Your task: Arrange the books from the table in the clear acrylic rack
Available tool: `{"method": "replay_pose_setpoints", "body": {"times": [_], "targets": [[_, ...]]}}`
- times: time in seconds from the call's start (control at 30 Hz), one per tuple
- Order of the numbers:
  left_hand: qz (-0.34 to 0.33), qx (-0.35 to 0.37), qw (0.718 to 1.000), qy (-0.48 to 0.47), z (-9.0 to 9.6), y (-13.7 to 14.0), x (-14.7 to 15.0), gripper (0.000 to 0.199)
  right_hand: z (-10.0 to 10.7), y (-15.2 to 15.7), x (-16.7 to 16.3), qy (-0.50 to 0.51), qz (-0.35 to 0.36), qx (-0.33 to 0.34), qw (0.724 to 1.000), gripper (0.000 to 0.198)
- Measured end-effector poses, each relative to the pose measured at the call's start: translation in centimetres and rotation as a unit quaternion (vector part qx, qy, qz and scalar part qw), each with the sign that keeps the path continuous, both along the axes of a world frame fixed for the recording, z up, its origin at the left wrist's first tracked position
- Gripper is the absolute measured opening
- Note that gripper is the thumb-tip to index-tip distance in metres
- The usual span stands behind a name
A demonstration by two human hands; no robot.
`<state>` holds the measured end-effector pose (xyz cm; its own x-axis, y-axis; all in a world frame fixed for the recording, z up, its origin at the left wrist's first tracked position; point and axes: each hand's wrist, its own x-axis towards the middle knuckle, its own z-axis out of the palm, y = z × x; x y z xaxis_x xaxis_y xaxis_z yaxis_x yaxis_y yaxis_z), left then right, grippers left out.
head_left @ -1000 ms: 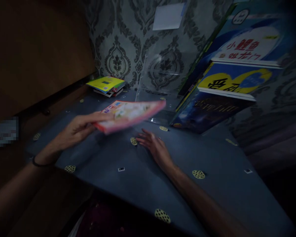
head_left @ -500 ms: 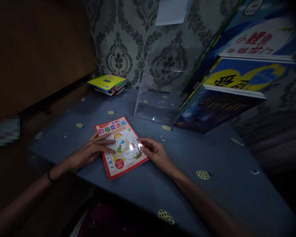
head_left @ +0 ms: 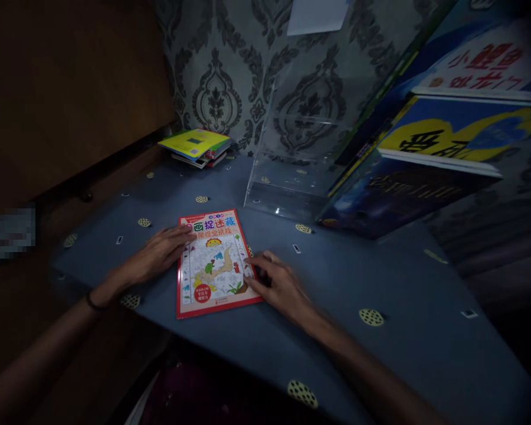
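Note:
A thin picture book [head_left: 223, 260] with a red border and a white illustrated cover lies face up on the table. Chinese characters run across its top, and a red round badge sits near its lower left corner. My left hand [head_left: 157, 254] rests flat with fingers extended over the book's upper left edge, hiding part of the title. At the right edge, my right hand [head_left: 281, 286] touches the cover with thumb and index fingertips, a gap showing between them. Neither hand lifts the book.
A clear acrylic stand [head_left: 283, 203] is behind the book. Several large picture books [head_left: 425, 183] lean in tiers to its right. At the back left lies a small stack of books [head_left: 194, 144]. The blue-grey patterned table [head_left: 336, 366] meets a papered wall [head_left: 248, 77].
The book has turned clockwise, so its left edge now runs nearly straight up. My left hand has slid toward the edge, uncovering more cover. The view has shifted slightly.

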<state>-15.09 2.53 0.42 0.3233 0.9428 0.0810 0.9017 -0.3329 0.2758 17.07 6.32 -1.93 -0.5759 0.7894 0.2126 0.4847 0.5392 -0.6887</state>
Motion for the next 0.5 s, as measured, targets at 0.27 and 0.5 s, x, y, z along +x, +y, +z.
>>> {"method": "replay_pose_setpoints", "body": {"times": [0.27,0.5], "targets": [[0.091,0.059,0.994,0.027,-1.5,1.0,1.4,0.05,0.8,0.7,-1.9,-0.063,0.056,0.132,0.988,0.024],[0.097,0.105,0.99,0.015,-2.7,1.0,1.3,0.047,2.6,2.8,-11.9,-0.104,0.181,0.152,0.966,0.037]]}}
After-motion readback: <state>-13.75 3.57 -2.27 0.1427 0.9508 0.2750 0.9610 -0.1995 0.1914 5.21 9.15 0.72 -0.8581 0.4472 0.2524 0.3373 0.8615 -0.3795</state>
